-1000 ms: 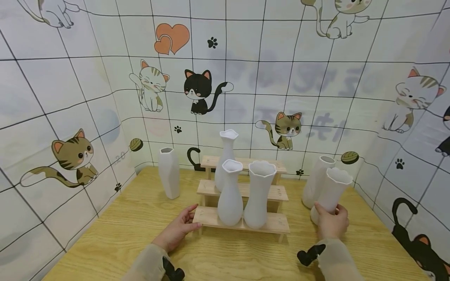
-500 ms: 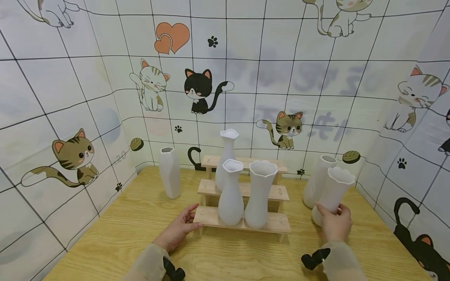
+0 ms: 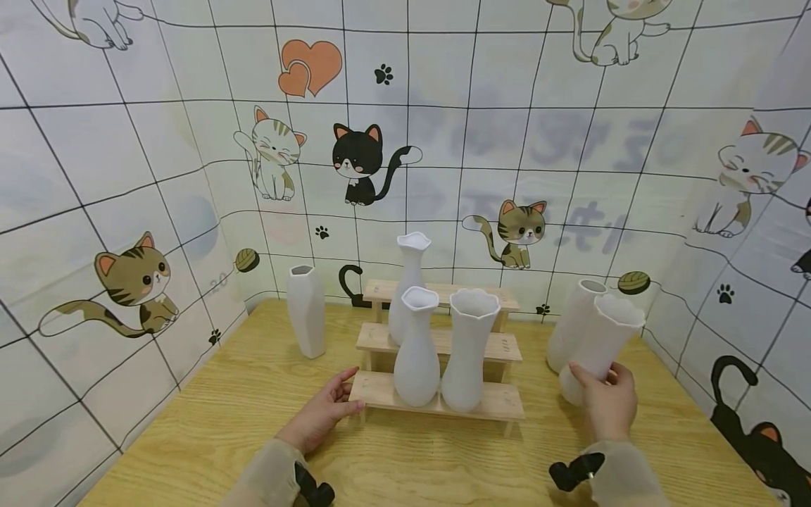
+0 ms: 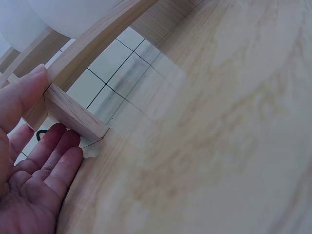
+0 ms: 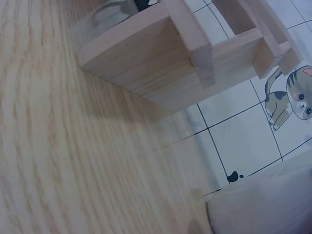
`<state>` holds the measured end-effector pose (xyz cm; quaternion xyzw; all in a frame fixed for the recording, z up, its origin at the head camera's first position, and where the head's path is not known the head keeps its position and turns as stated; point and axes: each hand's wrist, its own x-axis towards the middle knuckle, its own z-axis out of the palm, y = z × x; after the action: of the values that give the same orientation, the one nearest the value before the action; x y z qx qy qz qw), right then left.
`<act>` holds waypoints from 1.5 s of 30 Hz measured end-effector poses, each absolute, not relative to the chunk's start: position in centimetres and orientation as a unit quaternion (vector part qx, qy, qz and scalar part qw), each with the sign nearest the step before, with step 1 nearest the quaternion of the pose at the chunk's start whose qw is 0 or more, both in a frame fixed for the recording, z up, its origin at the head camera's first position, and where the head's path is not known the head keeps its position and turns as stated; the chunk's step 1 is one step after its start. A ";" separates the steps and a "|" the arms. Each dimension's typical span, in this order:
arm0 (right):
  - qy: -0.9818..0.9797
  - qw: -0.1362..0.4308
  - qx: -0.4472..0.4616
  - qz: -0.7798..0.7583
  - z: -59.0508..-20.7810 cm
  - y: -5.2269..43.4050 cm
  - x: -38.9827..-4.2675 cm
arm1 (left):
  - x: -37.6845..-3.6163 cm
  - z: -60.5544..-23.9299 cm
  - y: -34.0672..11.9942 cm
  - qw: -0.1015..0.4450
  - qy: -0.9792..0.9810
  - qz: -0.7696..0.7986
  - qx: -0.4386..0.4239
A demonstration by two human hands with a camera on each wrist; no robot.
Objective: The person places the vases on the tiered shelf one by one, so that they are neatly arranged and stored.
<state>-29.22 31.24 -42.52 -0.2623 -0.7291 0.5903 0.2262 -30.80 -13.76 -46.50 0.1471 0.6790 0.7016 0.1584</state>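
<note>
On the right, my right hand (image 3: 610,401) grips the lower part of a white vase with a scalloped rim (image 3: 608,334), which leans to the right. Close behind it stands another white vase (image 3: 566,338). My left hand (image 3: 323,412) holds the left end of the lowest board of a three-step wooden stand (image 3: 500,403), thumb (image 4: 34,80) at the board's edge and fingers by the leg. That board bears a narrow-necked vase (image 3: 416,359) and a wide-mouthed vase (image 3: 467,352). A taller vase (image 3: 410,271) stands on a step behind. The right wrist view shows no hand.
A faceted white vase (image 3: 306,313) stands on the wood-grain table (image 3: 241,373) left of the stand. Cat-printed sheeting (image 3: 437,141) encloses the back and sides. A blurred white surface (image 5: 268,204) fills a corner of the right wrist view.
My right hand has shifted slightly right, and the vase in it tilts further right. The left hand and the stand keep their place.
</note>
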 end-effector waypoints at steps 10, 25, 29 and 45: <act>-0.723 0.210 -0.226 0.618 -40.5 30.6 -28.9 | -30.9 -46.7 -13.8 0.157 0.680 0.701 0.145; -0.768 0.188 -0.127 0.599 -36.5 29.8 -28.1 | -30.9 -46.7 -13.8 0.157 0.677 0.704 0.146; -0.777 0.187 -0.101 0.592 -35.8 29.5 -28.2 | -30.8 -46.7 -13.8 0.158 0.675 0.705 0.147; -0.790 0.143 -0.035 0.596 -32.3 27.4 -28.6 | -30.8 -46.9 -13.8 0.150 0.676 0.706 0.151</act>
<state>-28.63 27.41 -32.33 -0.0351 -0.7897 0.5956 0.1432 -30.83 -13.84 -46.87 0.1507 0.6756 0.7060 0.1498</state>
